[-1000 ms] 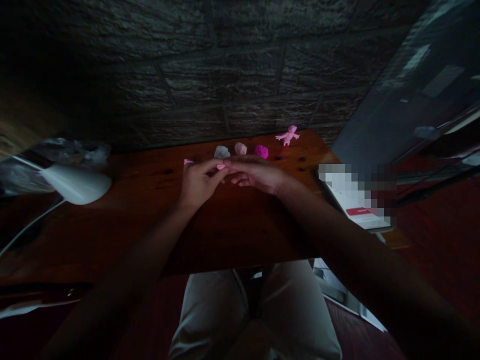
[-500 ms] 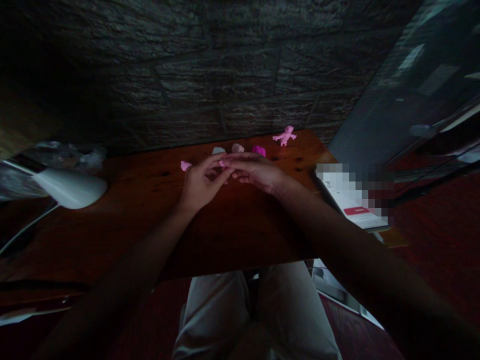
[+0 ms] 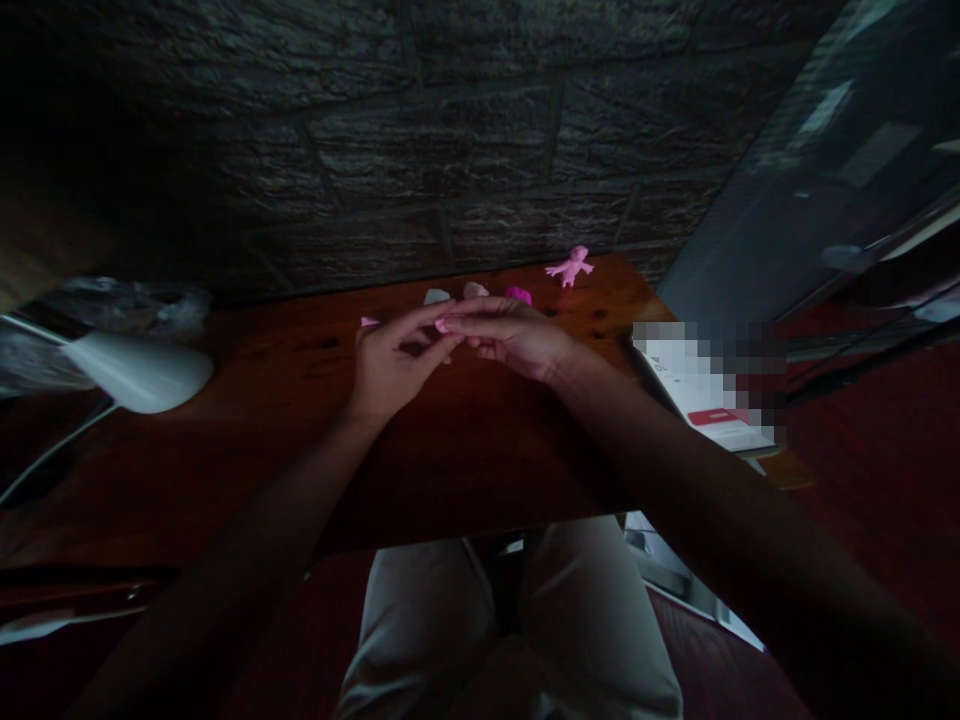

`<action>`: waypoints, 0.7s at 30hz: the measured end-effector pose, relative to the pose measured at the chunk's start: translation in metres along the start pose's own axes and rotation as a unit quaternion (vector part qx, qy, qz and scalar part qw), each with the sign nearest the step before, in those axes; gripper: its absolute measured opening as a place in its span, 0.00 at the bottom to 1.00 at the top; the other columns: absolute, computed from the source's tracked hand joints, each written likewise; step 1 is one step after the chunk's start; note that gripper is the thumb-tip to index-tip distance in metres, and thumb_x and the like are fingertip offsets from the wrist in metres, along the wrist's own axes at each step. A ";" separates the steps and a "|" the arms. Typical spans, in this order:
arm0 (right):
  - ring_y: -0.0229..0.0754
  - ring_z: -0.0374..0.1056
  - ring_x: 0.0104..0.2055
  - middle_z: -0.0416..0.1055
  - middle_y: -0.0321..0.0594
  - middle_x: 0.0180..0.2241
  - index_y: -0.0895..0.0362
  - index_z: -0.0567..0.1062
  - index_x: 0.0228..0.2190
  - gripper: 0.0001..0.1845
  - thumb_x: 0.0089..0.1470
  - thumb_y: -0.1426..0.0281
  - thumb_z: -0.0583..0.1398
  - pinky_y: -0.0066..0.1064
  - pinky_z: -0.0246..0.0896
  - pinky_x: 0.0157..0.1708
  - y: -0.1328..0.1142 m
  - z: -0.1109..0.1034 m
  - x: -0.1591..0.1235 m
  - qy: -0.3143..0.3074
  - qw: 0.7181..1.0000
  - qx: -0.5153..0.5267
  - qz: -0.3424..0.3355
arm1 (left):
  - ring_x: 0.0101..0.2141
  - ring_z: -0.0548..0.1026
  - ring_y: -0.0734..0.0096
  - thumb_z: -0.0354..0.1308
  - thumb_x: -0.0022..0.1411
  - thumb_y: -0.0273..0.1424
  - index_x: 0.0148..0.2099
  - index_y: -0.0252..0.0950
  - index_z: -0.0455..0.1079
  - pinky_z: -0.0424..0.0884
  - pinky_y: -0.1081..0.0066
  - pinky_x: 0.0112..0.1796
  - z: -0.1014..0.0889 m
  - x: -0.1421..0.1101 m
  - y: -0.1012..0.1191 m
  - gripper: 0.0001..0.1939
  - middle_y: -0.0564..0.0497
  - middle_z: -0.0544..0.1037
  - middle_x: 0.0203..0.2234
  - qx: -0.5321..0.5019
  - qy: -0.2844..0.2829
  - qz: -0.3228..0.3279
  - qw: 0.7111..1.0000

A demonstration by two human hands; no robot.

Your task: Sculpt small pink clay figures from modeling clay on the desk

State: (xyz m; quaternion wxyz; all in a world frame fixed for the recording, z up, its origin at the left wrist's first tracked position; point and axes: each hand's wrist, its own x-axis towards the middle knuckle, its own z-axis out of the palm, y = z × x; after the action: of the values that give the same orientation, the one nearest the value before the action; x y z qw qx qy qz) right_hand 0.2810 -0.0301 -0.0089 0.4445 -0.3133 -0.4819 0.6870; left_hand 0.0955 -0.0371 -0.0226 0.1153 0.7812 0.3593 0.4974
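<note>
My left hand and my right hand meet above the wooden table, both closed on a small piece of pink modelling clay. The fingers of both hands pinch it and hide most of it. Behind them lie a white lump, a pale pink lump and a magenta lump of clay. Another pink bit shows just past my left knuckles. Near the wall stands a pink clay figure with its arms spread.
On the wooden table a white lamp-like object with a cable lies at the left, beside clear plastic wrapping. A tablet or phone with a lit screen, partly pixelated, lies at the right edge. A dark brick wall rises behind.
My left hand has shifted slightly left and now covers more of the pink bit behind it. Both hands still hold the small pink piece.
</note>
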 end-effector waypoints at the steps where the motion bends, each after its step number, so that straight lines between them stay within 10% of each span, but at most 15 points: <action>1: 0.30 0.66 0.28 0.78 0.31 0.29 0.52 0.83 0.30 0.09 0.45 0.69 0.75 0.19 0.62 0.26 0.000 0.000 0.000 0.003 1.000 -0.005 -0.001 | 0.24 0.81 0.73 0.68 0.61 0.37 0.52 0.38 0.79 0.77 0.76 0.28 0.000 0.000 0.000 0.17 0.51 0.85 0.29 0.000 -0.001 0.001 1.000; 11: 0.31 0.70 0.26 0.78 0.32 0.29 0.51 0.82 0.34 0.10 0.51 0.61 0.73 0.22 0.64 0.25 0.000 -0.001 0.001 0.020 1.000 0.019 0.012 | 0.23 0.81 0.73 0.66 0.65 0.39 0.55 0.39 0.78 0.78 0.75 0.28 0.003 -0.001 0.001 0.19 0.52 0.85 0.29 0.012 0.014 -0.008 1.000; 21: 0.28 0.65 0.23 0.77 0.30 0.27 0.52 0.82 0.35 0.06 0.55 0.74 0.68 0.18 0.60 0.23 0.001 0.000 0.002 0.059 0.997 0.040 0.025 | 0.23 0.82 0.72 0.67 0.64 0.37 0.48 0.38 0.80 0.77 0.75 0.28 0.000 -0.001 0.005 0.13 0.52 0.84 0.24 0.020 -0.010 0.010 1.000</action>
State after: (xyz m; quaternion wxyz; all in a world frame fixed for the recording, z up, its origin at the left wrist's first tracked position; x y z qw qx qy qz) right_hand 0.2801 -0.0288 -0.0094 0.4669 -0.3467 -0.4191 0.6972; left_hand 0.0977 -0.0412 -0.0203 0.0985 0.7919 0.3599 0.4833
